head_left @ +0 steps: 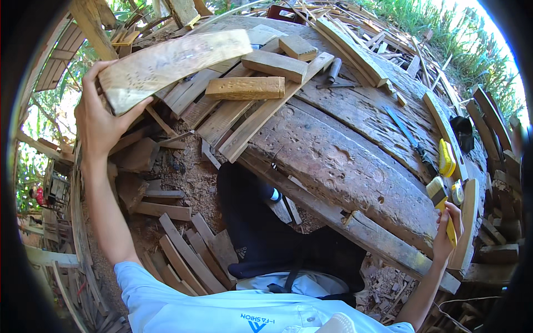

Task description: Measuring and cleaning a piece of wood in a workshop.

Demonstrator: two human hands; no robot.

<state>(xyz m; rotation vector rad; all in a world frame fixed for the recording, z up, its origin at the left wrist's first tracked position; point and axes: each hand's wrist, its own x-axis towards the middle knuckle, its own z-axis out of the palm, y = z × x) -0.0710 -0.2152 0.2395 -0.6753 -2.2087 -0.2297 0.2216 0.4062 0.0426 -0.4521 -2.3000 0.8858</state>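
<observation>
Your left hand [102, 119]: fingers clamp pale curved wooden block [175, 66] at weathered wooden desk's [327, 161] left end; right hand [449, 226]: fingers pinch yellow-handled bristle brush [438, 191], desk's right end.

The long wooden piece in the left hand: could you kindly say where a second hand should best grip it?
Probably the free right end of the wooden piece, approached from the right, spanning both long edges: the left hand clasps the other end, and the free one looks narrower here.
</observation>
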